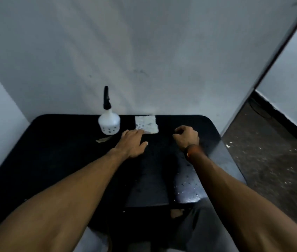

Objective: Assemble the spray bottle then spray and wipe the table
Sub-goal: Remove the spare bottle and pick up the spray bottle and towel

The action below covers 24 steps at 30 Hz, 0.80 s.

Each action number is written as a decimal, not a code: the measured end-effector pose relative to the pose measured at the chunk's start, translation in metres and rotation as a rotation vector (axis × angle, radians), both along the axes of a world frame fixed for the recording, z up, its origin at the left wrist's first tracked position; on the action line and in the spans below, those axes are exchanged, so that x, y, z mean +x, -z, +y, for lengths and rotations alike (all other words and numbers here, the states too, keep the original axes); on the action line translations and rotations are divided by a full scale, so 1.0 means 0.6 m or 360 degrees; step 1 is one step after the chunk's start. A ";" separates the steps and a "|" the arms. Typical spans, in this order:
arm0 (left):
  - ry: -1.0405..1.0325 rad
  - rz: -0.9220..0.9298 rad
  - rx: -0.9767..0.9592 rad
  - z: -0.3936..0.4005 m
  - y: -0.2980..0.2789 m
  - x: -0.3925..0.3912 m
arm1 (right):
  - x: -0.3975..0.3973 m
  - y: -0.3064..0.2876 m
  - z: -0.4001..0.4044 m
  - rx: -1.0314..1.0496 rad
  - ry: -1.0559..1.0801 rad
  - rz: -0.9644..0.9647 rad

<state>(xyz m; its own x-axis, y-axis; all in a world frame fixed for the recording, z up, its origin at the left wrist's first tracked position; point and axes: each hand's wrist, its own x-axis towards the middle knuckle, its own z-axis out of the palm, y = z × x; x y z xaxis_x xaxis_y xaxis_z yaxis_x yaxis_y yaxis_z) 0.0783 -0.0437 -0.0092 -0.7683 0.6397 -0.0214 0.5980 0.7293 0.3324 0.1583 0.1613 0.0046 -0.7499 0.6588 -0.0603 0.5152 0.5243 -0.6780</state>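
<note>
The cloth (146, 124) lies at one o'clock, seemingly touching the flat, spread left hand (132, 144); right hand (186, 136) fisted, empty.

White spray bottle (109, 124) with black dots and black nozzle, mottled white cloth (146, 124), black table (53, 160).

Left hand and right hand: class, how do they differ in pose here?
The left hand lies flat, fingers stretched to the cloth's near corner; the right hand is curled in a loose fist, touching no object. The left sits nearer the bottle; the right is further off. Both are over the table.
</note>
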 end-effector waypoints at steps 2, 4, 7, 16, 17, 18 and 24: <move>-0.0119 0.0004 0.0041 -0.042 0.014 -0.028 | -0.039 0.007 -0.030 0.0036 -0.0084 0.0006; -0.0239 -0.0020 0.0087 -0.076 0.030 -0.053 | -0.077 0.014 -0.055 0.0080 -0.0188 0.0016; -0.0372 -0.0042 0.0141 -0.107 0.052 -0.078 | -0.116 0.027 -0.078 0.0127 -0.0306 0.0073; -0.1315 0.0100 0.0660 -0.097 0.063 -0.136 | -0.198 0.087 -0.099 0.0505 -0.0677 -0.0103; -0.1365 0.0077 0.0694 -0.090 0.060 -0.144 | -0.202 0.093 -0.098 0.0537 -0.0707 -0.0121; -0.1405 0.0058 0.0712 -0.085 0.059 -0.154 | -0.208 0.099 -0.097 0.0571 -0.0736 -0.0137; -0.1438 0.0071 0.0669 -0.069 0.069 -0.197 | -0.235 0.123 -0.090 0.0808 -0.0621 -0.0123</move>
